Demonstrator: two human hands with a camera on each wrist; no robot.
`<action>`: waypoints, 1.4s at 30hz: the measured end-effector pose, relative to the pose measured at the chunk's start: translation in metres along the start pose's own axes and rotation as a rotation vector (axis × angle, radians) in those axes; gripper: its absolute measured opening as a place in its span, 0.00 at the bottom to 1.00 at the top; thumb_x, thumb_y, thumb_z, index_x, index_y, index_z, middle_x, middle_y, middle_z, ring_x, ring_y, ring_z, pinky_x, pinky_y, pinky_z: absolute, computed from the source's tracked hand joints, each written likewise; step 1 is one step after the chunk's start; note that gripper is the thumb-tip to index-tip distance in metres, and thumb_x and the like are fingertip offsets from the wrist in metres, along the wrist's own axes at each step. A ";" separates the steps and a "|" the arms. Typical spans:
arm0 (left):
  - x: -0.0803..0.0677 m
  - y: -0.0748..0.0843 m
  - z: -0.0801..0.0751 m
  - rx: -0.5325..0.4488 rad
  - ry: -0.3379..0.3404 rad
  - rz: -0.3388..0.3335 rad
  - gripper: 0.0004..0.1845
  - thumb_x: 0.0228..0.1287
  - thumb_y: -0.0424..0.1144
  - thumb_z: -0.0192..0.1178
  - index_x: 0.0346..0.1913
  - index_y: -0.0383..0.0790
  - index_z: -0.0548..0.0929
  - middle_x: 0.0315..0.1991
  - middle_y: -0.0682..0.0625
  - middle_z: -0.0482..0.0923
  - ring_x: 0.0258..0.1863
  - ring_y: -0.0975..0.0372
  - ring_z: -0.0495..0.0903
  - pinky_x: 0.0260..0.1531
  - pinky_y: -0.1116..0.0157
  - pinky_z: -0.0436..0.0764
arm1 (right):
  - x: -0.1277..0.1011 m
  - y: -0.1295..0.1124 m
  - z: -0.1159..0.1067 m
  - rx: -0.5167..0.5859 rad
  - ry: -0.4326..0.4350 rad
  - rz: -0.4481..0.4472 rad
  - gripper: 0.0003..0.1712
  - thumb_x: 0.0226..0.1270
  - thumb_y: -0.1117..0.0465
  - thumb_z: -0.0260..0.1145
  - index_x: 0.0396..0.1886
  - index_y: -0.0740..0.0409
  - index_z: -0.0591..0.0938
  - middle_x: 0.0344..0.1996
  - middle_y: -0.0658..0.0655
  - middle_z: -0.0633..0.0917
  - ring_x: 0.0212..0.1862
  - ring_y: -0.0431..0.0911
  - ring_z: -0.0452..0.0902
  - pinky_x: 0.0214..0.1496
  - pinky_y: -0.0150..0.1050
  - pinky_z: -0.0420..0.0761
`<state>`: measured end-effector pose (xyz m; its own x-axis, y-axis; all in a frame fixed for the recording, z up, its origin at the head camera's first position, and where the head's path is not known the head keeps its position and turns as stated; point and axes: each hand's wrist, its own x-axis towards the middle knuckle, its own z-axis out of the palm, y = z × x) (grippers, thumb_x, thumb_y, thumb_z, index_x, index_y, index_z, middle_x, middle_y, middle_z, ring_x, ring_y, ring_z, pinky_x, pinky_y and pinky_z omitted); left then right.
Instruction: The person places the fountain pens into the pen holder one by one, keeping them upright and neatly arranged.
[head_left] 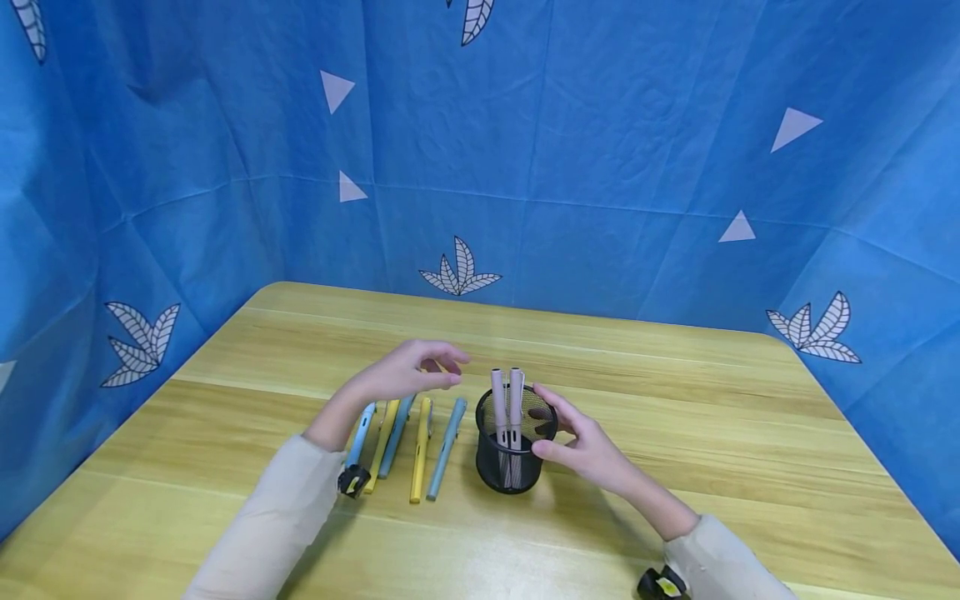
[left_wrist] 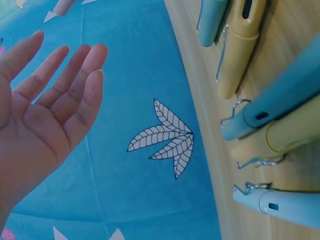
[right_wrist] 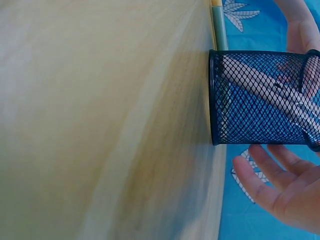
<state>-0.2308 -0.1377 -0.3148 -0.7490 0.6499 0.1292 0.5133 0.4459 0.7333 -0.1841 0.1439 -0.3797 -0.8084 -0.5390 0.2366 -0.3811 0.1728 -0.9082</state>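
left hand [head_left: 408, 371]: fingers relaxed, empty, above pens [head_left: 420, 446] at 9 o'clock of cup [head_left: 516, 450]
right hand [head_left: 588, 446]: fingers loose beside cup, mid-bench [head_left: 675, 417]
tip: steady cup, pinch one pen mid-barrel

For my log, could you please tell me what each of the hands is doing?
Left hand: open, empty, above the pens.
Right hand: open, beside the mesh cup.

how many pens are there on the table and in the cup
7: five pens lie side by side on the table under the left hand; two stand in the mesh cup.
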 end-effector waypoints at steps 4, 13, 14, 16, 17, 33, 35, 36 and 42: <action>-0.003 -0.004 -0.002 -0.017 0.006 -0.012 0.18 0.63 0.35 0.53 0.55 0.30 0.71 0.43 0.39 0.77 0.38 0.57 0.78 0.37 0.66 0.77 | 0.000 0.000 0.000 -0.005 0.000 0.002 0.40 0.59 0.63 0.63 0.67 0.62 0.54 0.61 0.73 0.59 0.53 0.64 0.66 0.35 0.44 0.80; -0.012 -0.015 -0.007 -0.045 0.021 -0.043 0.18 0.64 0.35 0.52 0.55 0.30 0.71 0.42 0.39 0.76 0.38 0.52 0.77 0.38 0.63 0.77 | 0.000 0.001 0.000 -0.011 0.002 0.003 0.40 0.59 0.63 0.62 0.68 0.61 0.54 0.62 0.72 0.58 0.53 0.63 0.67 0.35 0.41 0.80; -0.013 -0.016 -0.007 -0.044 0.022 -0.045 0.18 0.64 0.35 0.52 0.55 0.30 0.72 0.42 0.39 0.76 0.38 0.51 0.77 0.38 0.63 0.77 | 0.000 0.001 0.000 -0.011 0.002 0.002 0.40 0.59 0.63 0.62 0.68 0.61 0.54 0.62 0.71 0.58 0.54 0.63 0.66 0.35 0.41 0.80; -0.015 -0.018 -0.008 -0.044 0.024 -0.053 0.18 0.64 0.35 0.52 0.55 0.30 0.72 0.42 0.39 0.77 0.39 0.50 0.77 0.38 0.63 0.77 | 0.000 0.001 0.000 -0.013 0.002 0.002 0.40 0.60 0.63 0.62 0.68 0.60 0.54 0.63 0.70 0.57 0.54 0.63 0.66 0.35 0.42 0.80; -0.016 -0.019 -0.008 -0.045 0.025 -0.058 0.18 0.64 0.35 0.52 0.55 0.30 0.72 0.42 0.40 0.77 0.39 0.49 0.77 0.38 0.64 0.77 | 0.000 0.001 0.000 -0.013 0.001 0.003 0.39 0.60 0.63 0.62 0.68 0.60 0.54 0.63 0.70 0.57 0.54 0.63 0.66 0.35 0.42 0.80; -0.032 -0.031 -0.018 -0.115 0.089 -0.151 0.20 0.64 0.40 0.53 0.55 0.32 0.72 0.43 0.38 0.75 0.38 0.46 0.76 0.38 0.49 0.75 | 0.000 0.001 0.001 -0.016 0.001 0.001 0.39 0.60 0.63 0.62 0.68 0.61 0.55 0.64 0.69 0.57 0.55 0.65 0.64 0.35 0.43 0.80; -0.034 -0.033 -0.019 -0.117 0.098 -0.153 0.20 0.64 0.40 0.53 0.55 0.32 0.72 0.43 0.39 0.76 0.38 0.46 0.76 0.38 0.49 0.75 | 0.000 0.001 0.001 -0.012 -0.001 0.000 0.39 0.60 0.63 0.62 0.68 0.61 0.54 0.63 0.70 0.57 0.55 0.65 0.64 0.35 0.44 0.80; -0.035 -0.035 -0.020 -0.121 0.102 -0.154 0.20 0.64 0.40 0.53 0.55 0.32 0.72 0.42 0.40 0.76 0.38 0.46 0.76 0.38 0.49 0.75 | 0.000 0.001 0.001 -0.011 -0.002 0.000 0.39 0.60 0.63 0.62 0.68 0.60 0.54 0.63 0.70 0.58 0.54 0.65 0.65 0.35 0.44 0.80; -0.038 -0.040 -0.023 -0.150 0.124 -0.167 0.20 0.64 0.40 0.53 0.55 0.31 0.71 0.41 0.40 0.76 0.38 0.45 0.76 0.37 0.48 0.74 | 0.000 0.001 0.001 -0.008 0.000 -0.004 0.39 0.60 0.63 0.62 0.68 0.61 0.54 0.62 0.72 0.59 0.54 0.65 0.65 0.35 0.43 0.80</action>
<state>-0.2326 -0.1945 -0.3341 -0.8686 0.4901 0.0724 0.3174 0.4383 0.8409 -0.1844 0.1431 -0.3812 -0.8070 -0.5395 0.2402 -0.3877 0.1772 -0.9046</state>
